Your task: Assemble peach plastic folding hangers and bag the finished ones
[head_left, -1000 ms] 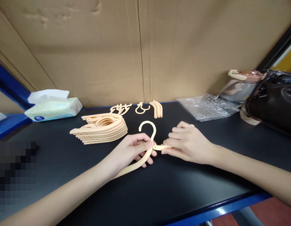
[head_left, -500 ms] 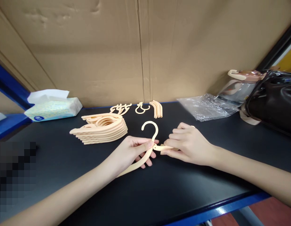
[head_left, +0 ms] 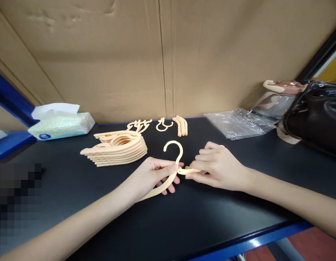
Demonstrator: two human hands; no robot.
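Between my hands is a cream plastic folding hanger (head_left: 164, 186), its hook pointing up and away from me. My left hand (head_left: 157, 172) pinches it at the joint below the hook, thumb on top, with one long arm running down toward my left wrist. The other arm, to the right of the joint, is wrapped in the curled fingers of my right hand (head_left: 215, 166); its far end is mostly hidden. Left of my hands lies a stack of folded hangers (head_left: 121, 154) of the same colour.
Loose hanger hooks (head_left: 139, 125), a pair of hooks (head_left: 164, 125) and several curved hanger arms (head_left: 180, 126) lie at the back of the black table (head_left: 184, 224). A tissue pack (head_left: 61, 125) stands left; a clear plastic bag (head_left: 238, 123), bottle (head_left: 276, 101) and dark bag (head_left: 316, 116) are right.
Almost nothing differs. The hanger's joint and hook have shifted very slightly, and both hands keep the same grip.
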